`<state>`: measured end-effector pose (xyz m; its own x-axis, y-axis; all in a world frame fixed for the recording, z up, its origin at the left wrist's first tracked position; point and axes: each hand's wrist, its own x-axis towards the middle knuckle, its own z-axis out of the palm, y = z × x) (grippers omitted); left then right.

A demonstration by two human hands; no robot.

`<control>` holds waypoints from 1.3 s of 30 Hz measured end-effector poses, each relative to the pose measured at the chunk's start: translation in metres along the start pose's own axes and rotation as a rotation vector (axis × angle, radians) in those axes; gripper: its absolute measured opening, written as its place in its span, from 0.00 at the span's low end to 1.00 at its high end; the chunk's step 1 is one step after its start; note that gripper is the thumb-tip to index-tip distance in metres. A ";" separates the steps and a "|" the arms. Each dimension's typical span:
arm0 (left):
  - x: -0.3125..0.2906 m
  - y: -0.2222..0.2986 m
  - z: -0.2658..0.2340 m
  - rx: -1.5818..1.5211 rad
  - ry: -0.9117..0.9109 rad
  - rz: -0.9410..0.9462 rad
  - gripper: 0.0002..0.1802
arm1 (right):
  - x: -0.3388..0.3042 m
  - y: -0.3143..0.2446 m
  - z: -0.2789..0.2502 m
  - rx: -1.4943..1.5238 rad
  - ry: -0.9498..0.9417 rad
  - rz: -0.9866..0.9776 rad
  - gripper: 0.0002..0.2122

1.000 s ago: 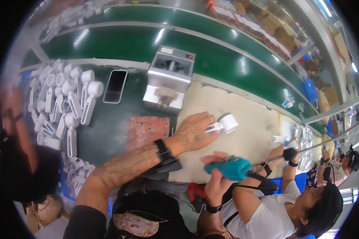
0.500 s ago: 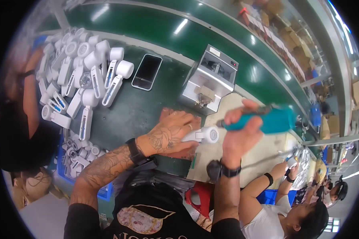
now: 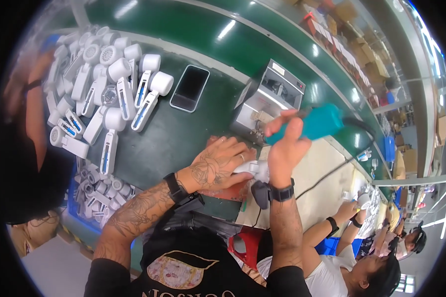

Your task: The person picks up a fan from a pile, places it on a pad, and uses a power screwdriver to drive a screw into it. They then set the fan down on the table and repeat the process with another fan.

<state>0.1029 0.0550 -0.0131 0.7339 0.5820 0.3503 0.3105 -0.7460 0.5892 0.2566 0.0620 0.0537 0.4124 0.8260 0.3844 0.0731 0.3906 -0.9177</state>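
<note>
My left hand (image 3: 220, 163) is closed around a white handheld fan (image 3: 255, 169), pressing it down on a reddish-brown pad (image 3: 229, 193). Gripped in my right hand (image 3: 286, 148) is a teal electric screwdriver (image 3: 322, 123) with a black cable trailing off to the right. The tool lies nearly level, and its tip points left by the front of a silver screw feeder (image 3: 247, 116). My fingers cover the tip, so I cannot tell if it touches the feeder. My right wrist partly hides the fan's round head.
White handheld fans (image 3: 116, 94) are heaped at the left, beside a phone (image 3: 190, 89). A blue crate (image 3: 74, 210) of white parts stands below them. One person's arm (image 3: 35, 119) is at far left; a co-worker (image 3: 339, 255) sits at right. Beige board (image 3: 309, 173) covers the right bench.
My right hand has carried the screwdriver up and left, from beside the fan's head to the screw feeder's front. My left hand still holds the fan on the pad. The view has shifted slightly.
</note>
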 end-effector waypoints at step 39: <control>0.003 0.003 -0.003 0.036 0.016 0.026 0.25 | 0.021 0.028 -0.002 0.044 -0.049 -0.204 0.18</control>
<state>0.1039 0.0553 -0.0084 0.7320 0.5676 0.3768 0.3133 -0.7716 0.5536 0.2694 0.0895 0.0359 0.3485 0.7463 0.5671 0.1107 0.5680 -0.8155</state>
